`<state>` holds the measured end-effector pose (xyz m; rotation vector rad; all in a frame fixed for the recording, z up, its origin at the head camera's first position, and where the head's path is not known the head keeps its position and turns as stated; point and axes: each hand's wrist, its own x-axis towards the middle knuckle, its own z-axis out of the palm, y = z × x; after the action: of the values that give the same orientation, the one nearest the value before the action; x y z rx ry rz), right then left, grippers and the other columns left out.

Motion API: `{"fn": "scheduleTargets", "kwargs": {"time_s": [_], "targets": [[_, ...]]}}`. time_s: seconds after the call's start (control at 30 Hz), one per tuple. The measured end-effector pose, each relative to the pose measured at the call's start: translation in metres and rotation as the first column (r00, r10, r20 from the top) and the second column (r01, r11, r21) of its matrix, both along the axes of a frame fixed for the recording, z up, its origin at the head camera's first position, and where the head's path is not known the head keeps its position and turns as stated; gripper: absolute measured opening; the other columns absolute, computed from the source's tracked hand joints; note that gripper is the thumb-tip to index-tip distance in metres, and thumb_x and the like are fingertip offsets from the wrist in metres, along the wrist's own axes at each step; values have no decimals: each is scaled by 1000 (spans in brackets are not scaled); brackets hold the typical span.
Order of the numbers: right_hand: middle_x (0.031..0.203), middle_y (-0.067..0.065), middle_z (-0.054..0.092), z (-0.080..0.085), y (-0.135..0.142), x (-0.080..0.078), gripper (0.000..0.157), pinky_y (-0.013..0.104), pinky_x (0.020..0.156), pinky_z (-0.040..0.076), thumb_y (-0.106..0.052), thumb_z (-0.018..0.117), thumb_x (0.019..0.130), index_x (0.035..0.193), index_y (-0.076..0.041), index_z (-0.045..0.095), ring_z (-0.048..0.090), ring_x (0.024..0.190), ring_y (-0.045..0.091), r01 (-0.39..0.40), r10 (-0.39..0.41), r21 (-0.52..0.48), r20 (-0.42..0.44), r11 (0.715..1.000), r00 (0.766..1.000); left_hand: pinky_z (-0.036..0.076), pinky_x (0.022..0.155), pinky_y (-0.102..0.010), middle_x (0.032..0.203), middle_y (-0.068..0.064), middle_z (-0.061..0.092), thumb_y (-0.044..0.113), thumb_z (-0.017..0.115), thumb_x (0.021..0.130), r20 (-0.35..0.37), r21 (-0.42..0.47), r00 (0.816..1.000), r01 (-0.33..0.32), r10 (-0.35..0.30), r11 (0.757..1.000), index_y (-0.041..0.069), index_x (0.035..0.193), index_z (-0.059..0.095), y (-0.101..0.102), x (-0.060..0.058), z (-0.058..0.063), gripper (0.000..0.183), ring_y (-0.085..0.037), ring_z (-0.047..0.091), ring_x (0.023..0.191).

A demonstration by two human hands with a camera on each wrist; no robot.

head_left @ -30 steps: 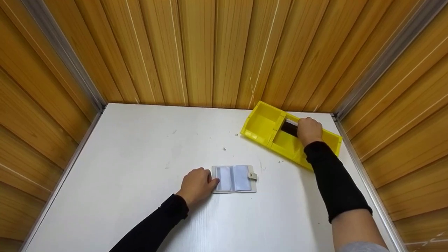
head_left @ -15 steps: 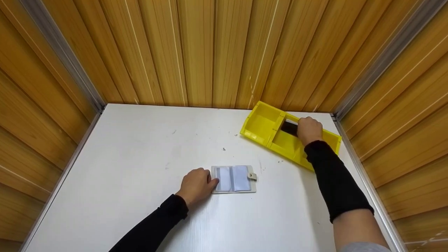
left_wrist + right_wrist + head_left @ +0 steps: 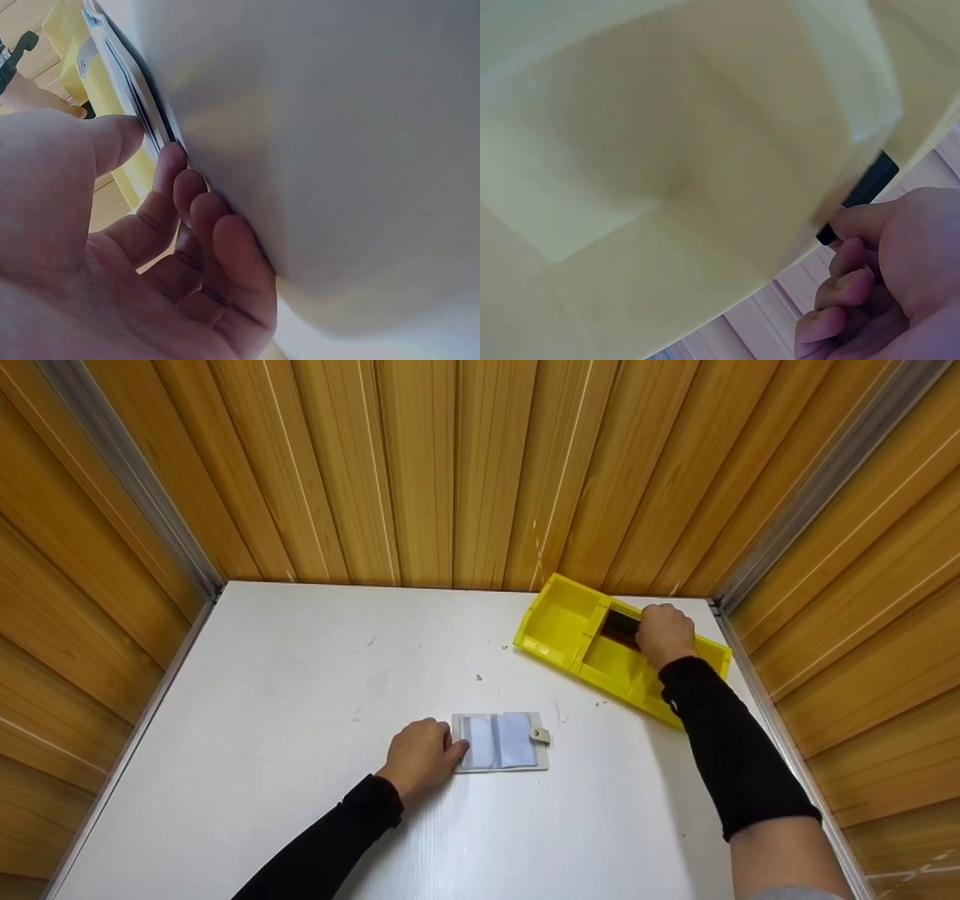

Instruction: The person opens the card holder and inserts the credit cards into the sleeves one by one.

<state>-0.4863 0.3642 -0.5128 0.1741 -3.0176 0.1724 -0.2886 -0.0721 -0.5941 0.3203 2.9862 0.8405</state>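
Note:
A small card holder [image 3: 517, 741] lies open on the white table, its clear sleeves showing pale inserts and a snap strap at its right side. My left hand [image 3: 424, 757] pinches its left edge; in the left wrist view the thumb [image 3: 120, 142] is on the upper face and the index fingertip sits at the edge. Over the middle of the yellow divided tray [image 3: 559, 656], my right hand [image 3: 666, 634] grips a dark flat rectangular thing [image 3: 621, 628]. In the right wrist view, the black edge piece [image 3: 871, 180] shows between thumb and fingers; the hand hides the rest.
The tray stands angled at the back right corner, near the wood-patterned back wall [image 3: 420, 472]. Similar panels with grey metal trim close off both sides. Small dark marks [image 3: 479, 678] dot the white tabletop [image 3: 300, 682].
My right hand has risen slightly, and the dark thing in it has tilted so its pale upper edge no longer shows. The left hand and card holder stay in place.

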Motion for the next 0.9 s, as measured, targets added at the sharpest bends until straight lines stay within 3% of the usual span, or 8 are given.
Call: {"fn": "scheduleTargets", "kwargs": {"time_s": [0.13, 0.27, 0.37, 0.5, 0.73, 0.9], "targets": [[90, 30, 72, 9, 0, 5, 22, 65, 75, 60, -5, 62, 101, 82, 3, 68, 72, 82, 47, 2, -2, -46, -3, 999, 1000, 43, 63, -34, 70, 3, 58, 35, 76, 102, -5, 13, 1000, 0, 0, 1000, 15, 73, 64, 0, 0, 0, 36, -14, 52, 69], [72, 14, 58, 17, -2, 10, 32, 54, 65, 52, -3, 59, 99, 68, -8, 53, 56, 67, 30, -8, 6, -74, -25, 997, 1000, 43, 62, -32, 69, 4, 58, 36, 76, 101, -7, 13, 1000, -7, 7, 1000, 16, 72, 65, -1, -1, -2, 37, -13, 52, 68], [68, 5, 44, 20, -3, 13, 33, 47, 63, 44, -2, 58, 98, 68, -12, 47, 45, 65, 25, -18, 16, -91, -24, 996, 1000, 43, 61, -32, 70, 4, 58, 37, 76, 102, -6, 5, 1000, -8, 8, 1000, 16, 72, 64, -2, 0, -2, 38, -13, 52, 68], [69, 2, 38, 25, -6, 16, 30, 45, 64, 41, -2, 57, 98, 71, -12, 47, 44, 66, 25, -29, 27, -118, -19, 993, 999, 43, 61, -33, 70, 4, 58, 37, 76, 102, -10, 4, 1000, -8, 8, 1000, 15, 73, 64, -3, 0, -1, 38, -13, 52, 68], [71, 11, 58, 39, -11, 25, 25, 49, 68, 49, -6, 57, 100, 75, -6, 61, 57, 68, 29, -33, 32, -158, -13, 987, 999, 43, 61, -32, 70, 4, 58, 36, 76, 101, -7, 13, 1000, -3, 3, 1000, 16, 73, 64, -1, 1, -2, 37, -14, 52, 68], [100, 29, 76, 42, -20, 34, 25, 61, 82, 60, -11, 59, 106, 104, 7, 76, 72, 86, 43, -47, 47, -209, -5, 977, 999, 42, 62, -33, 70, 3, 58, 36, 76, 102, -3, 15, 1000, -1, 1, 1000, 16, 73, 64, 0, 1, -1, 37, -14, 52, 68]]}}
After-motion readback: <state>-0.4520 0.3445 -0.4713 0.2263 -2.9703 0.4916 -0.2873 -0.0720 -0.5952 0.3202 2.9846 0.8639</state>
